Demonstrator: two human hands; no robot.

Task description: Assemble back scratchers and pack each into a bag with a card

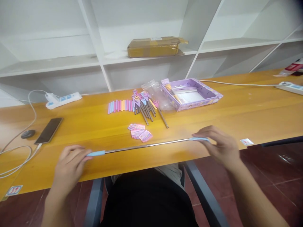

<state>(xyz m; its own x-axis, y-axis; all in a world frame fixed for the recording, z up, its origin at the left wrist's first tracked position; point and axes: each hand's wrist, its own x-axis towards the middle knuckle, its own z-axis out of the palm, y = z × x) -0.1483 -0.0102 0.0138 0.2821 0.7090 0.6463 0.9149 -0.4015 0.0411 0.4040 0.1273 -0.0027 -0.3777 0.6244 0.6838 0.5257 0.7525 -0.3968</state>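
A telescopic back scratcher (146, 145), drawn out long, spans the space between my hands over the front of the table. My left hand (71, 160) pinches the end of its light blue handle. The light blue piece at its other end is between the thumb and fingers of my right hand (219, 143), which partly cover it. Beyond the rod lie several pink and purple cards (139, 133). Farther back is a pile of collapsed back scratchers (146, 108) with coloured claw heads, beside a row of coloured handles (120, 106).
A purple display box (199, 102) holds a few back scratchers, with clear plastic wrap (163, 94) beside it. On the left are a phone (49, 130), a black mouse-like object (27, 134), cables and a power strip (63, 100). A taped carton (153, 47) sits on the shelf.
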